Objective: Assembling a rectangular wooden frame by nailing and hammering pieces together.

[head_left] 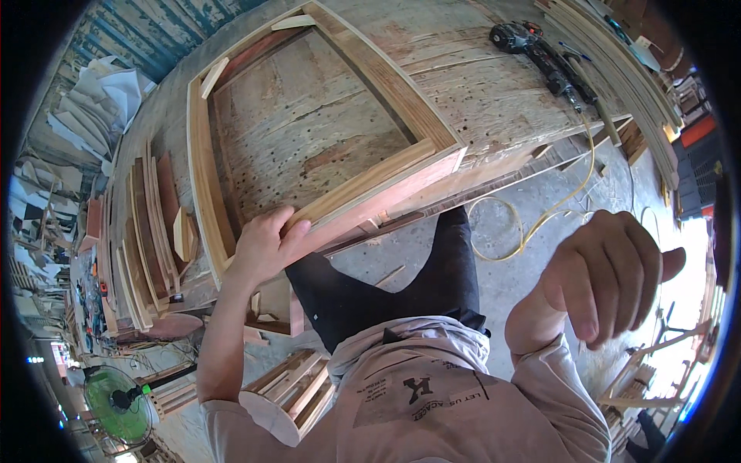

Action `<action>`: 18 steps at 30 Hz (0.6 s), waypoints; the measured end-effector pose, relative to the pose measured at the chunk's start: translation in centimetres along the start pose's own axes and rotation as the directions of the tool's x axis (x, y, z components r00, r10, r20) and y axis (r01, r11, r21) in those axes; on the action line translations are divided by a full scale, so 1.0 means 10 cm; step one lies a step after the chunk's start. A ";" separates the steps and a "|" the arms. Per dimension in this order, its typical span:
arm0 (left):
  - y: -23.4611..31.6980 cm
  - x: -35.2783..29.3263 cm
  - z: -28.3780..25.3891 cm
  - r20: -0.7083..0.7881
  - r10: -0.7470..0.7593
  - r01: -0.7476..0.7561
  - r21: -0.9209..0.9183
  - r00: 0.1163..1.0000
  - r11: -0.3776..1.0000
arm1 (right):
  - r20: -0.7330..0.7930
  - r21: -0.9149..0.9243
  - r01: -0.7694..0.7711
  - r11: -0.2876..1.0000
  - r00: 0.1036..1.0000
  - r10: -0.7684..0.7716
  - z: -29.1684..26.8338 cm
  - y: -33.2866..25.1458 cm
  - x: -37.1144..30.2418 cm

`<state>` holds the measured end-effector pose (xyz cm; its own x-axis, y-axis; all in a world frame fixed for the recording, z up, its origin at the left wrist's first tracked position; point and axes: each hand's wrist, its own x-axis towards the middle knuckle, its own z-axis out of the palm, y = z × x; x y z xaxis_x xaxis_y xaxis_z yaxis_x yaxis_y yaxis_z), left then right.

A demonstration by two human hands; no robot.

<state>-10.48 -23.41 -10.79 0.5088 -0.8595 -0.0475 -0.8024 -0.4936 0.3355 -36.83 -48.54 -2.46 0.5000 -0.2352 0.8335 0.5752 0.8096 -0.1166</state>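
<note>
A large rectangular wooden frame [390, 81] lies on the worn workbench [471, 85], with short diagonal braces across its far corners. At the near left corner, my left hand [266, 245] grips the near rail, thumb on top and the other fingers partly hidden. Off to the right, away from the bench, my right hand [606, 274] hangs in the air. It holds nothing; its fingers droop loosely and its thumb sticks out.
A black power tool [540, 62] with a yellow hose [532, 231] lies at the bench's far right, beside long wood strips [617, 69]. More strips [150, 224] rest left of the frame. A green fan [116, 405] stands at lower left, near a slatted wooden piece [297, 393].
</note>
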 end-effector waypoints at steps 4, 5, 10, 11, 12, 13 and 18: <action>-0.02 0.05 0.09 0.006 0.015 -0.015 -0.025 1.000 1.000 | -0.118 -0.171 0.023 0.985 0.992 -0.044 -0.09 -0.01 -0.09; -0.04 0.05 0.12 -0.005 0.011 -0.011 -0.051 1.000 0.999 | -0.074 -0.275 -0.029 0.961 0.997 0.009 -0.18 -0.04 -0.09; -0.03 0.01 0.06 -0.013 -0.031 0.030 -0.081 0.999 0.996 | -0.281 -0.605 -0.243 0.758 0.956 0.083 -0.80 0.03 -0.16; 0.03 0.02 0.04 -0.001 -0.049 0.049 -0.079 0.999 0.996 | -0.309 -0.873 -0.313 0.374 0.948 0.071 -0.93 0.06 -0.10; 0.07 0.04 0.03 0.016 -0.061 0.062 -0.081 0.998 0.995 | -0.459 -0.879 -0.472 0.065 0.876 0.148 -1.00 0.10 -0.03; 0.06 0.04 0.07 -0.003 -0.054 0.054 -0.070 0.999 0.996 | -0.424 -0.905 -0.408 -0.117 0.881 0.210 -1.09 0.24 0.06; 0.05 -0.07 0.31 -0.204 -0.099 0.106 0.026 0.974 0.994 | -0.385 -0.846 -0.018 -0.532 0.711 0.588 -1.64 0.82 0.06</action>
<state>-12.23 -23.46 -13.45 0.6385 -0.7614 0.1123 -0.7516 -0.5854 0.3040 -21.18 -50.88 -11.80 0.9432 0.1018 0.3163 0.2327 -0.8820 -0.4098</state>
